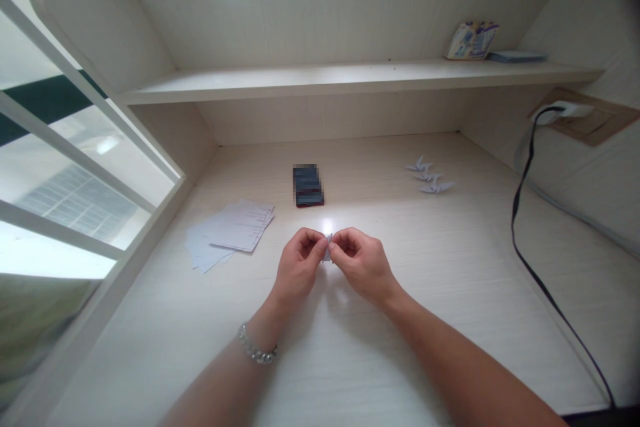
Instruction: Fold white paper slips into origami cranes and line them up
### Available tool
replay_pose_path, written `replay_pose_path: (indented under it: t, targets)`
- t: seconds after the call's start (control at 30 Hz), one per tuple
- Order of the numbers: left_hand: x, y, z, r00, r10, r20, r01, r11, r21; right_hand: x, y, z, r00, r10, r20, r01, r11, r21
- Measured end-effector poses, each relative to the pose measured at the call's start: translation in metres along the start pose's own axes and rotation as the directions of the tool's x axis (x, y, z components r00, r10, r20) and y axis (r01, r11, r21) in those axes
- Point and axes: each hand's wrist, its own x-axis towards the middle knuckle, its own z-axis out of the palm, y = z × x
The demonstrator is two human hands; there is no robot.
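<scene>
Silver glints at the person's left wrist (270,317), the one nearer the left edge of the bench (150,327): a chunky bracelet (257,347) with a bright metallic shine, its rounded segments set close in a single thick row, dark little gaps between them. From where I stand I can't make out whether they are links or beads, or how it fastens. The left forearm (215,377) is bare below it. On the side toward the bench's right edge, the right wrist (393,293) and right forearm (460,350) are bare as well. The left hand (295,263) and right hand (365,267) are ungloved, with slim, plain fingers (313,233).
</scene>
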Motion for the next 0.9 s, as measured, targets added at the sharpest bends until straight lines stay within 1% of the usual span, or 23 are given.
replay_pose_path:
  t: [0.17,0.3,0.47,0.73,0.9]
  targets:
    - [0.0,-0.0019,0.0013,1.0,-0.002,-0.019,0.0,0.996,-0.085,-0.0001,0.0009,0.0036,0.998,-0.006,-0.067,0.012,0.996,0.094]
    - [-0.0008,-0.0016,0.0024,1.0,0.01,-0.013,-0.011,0.996,-0.088,0.0006,0.0024,0.0047,0.995,0.04,-0.088,-0.022,0.979,0.201]
    - [-0.0016,-0.0006,0.0039,1.0,0.02,-0.016,-0.021,0.997,-0.071,0.0026,0.0022,0.0033,0.995,0.073,-0.069,-0.053,0.966,0.252]
    - [-0.0022,-0.0025,0.0041,0.998,0.048,-0.034,-0.049,0.999,-0.009,0.0023,0.0,-0.0011,0.999,0.043,-0.017,-0.037,0.97,0.242]
    - [-0.0036,-0.0026,0.0042,0.998,0.061,-0.035,-0.062,0.998,-0.011,0.0034,0.0037,-0.0009,0.998,0.067,0.014,-0.068,0.943,0.327]
